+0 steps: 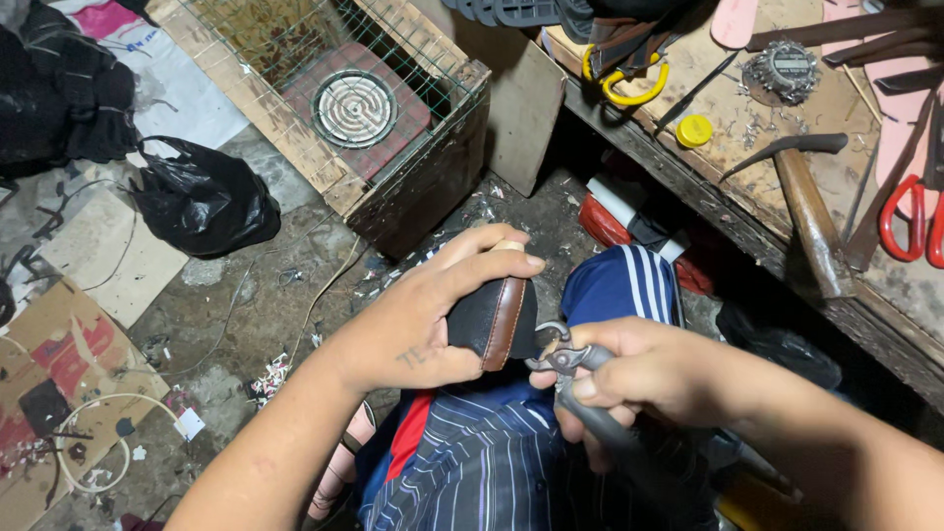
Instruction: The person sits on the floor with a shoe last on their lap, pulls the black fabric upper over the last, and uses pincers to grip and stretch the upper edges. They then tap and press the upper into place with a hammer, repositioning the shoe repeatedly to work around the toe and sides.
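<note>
My left hand [433,315] is wrapped around a black leather shoe upper with a brown stitched band [495,322], held over my lap. My right hand [639,379] grips the grey handles of metal pincers [565,359], whose jaws sit against the lower edge of the shoe piece. Blue striped clothing lies under both hands. The front of the shoe piece is hidden by my left fingers.
A wooden box with wire mesh and a round coil heater [354,108] stands at the upper left. The workbench [787,226] at the right carries a hammer [806,197], red-handled scissors [910,211], a yellow cap [694,130] and strips. A black plastic bag [205,202] lies on the littered floor.
</note>
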